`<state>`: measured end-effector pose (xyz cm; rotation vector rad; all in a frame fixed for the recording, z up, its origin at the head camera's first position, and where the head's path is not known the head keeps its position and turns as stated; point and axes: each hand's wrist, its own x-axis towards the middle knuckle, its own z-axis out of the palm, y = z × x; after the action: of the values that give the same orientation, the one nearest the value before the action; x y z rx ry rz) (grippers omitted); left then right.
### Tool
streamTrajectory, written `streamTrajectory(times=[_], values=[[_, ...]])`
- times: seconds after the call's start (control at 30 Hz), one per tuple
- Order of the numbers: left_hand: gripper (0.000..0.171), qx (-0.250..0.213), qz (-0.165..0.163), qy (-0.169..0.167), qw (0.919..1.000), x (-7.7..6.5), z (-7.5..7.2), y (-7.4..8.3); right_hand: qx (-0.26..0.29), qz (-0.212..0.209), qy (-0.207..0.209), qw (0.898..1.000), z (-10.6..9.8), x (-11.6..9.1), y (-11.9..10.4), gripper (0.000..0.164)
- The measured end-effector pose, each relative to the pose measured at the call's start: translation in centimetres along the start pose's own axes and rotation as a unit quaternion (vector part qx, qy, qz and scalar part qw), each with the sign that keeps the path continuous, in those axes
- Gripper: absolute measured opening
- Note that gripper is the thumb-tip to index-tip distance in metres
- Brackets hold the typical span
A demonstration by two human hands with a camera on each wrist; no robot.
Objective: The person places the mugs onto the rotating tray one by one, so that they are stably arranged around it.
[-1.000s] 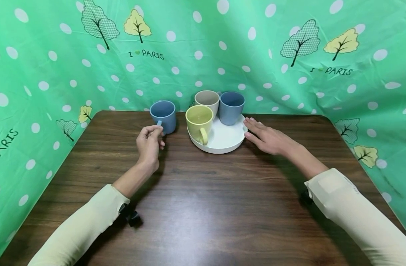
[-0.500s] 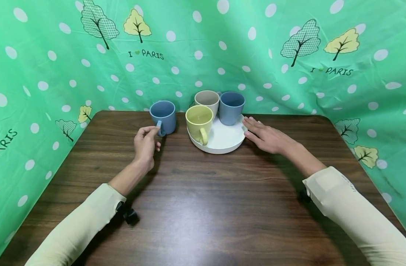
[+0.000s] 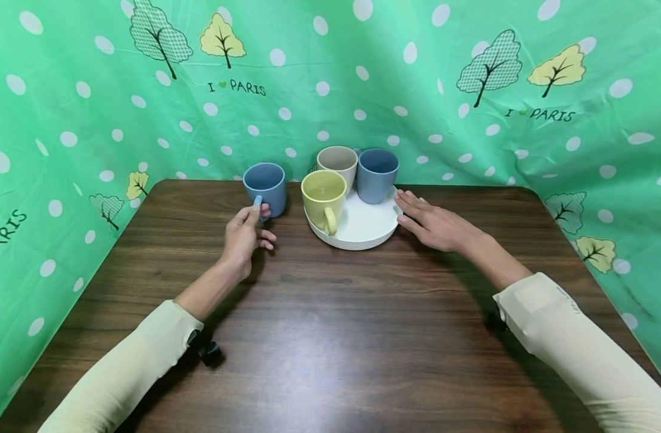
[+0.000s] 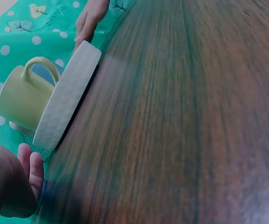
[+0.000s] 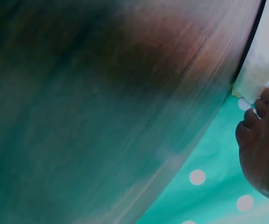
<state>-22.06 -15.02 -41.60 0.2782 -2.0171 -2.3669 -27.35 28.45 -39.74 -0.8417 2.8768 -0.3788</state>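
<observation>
A blue mug [image 3: 270,189] stands upright on the table, left of the round white tray [image 3: 370,225]. Its handle is between the thumb and index finger of my left hand [image 3: 240,237]; the other fingers hang loosely below. On the tray are a yellow-green mug [image 3: 322,195] at the front left, a beige mug [image 3: 338,159] partly hidden behind it, and a second blue mug [image 3: 378,177] at the back. My right hand [image 3: 438,225] touches the tray's right rim with fingers straight. In the left wrist view, the tray's side [image 4: 69,98] shows beyond my left fingers [image 4: 36,170].
The dark wooden table [image 3: 330,337] spreads out in front of both hands. A green dotted curtain [image 3: 330,72] hangs right behind its far edge and along the sides. A small black device [image 3: 208,352] hangs at the left sleeve cuff.
My left hand drew slightly back along the blue mug's handle, then came forward again; its index fingertip now shows past the handle and the lower fingers have loosened. The right hand stays at the tray.
</observation>
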Motion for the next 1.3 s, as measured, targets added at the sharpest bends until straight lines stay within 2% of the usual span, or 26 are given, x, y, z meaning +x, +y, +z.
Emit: streamTrajectory(times=[0.43,0.87,1.3], values=[[0.047,0.008,0.007,-0.010,0.9999,0.0,0.3,-0.2,0.000,0.019,-0.005,1.000,0.3,-0.8,-0.7,0.071],[0.049,0.018,0.019,-0.012,0.9996,0.2,-0.2,-0.4,0.007,-0.002,0.000,1.000,0.5,-1.6,-1.5,0.069],[0.044,0.027,0.009,-0.007,0.9996,0.4,-0.8,-0.3,-0.001,0.004,-0.014,1.000,0.5,-2.0,-1.9,0.072]])
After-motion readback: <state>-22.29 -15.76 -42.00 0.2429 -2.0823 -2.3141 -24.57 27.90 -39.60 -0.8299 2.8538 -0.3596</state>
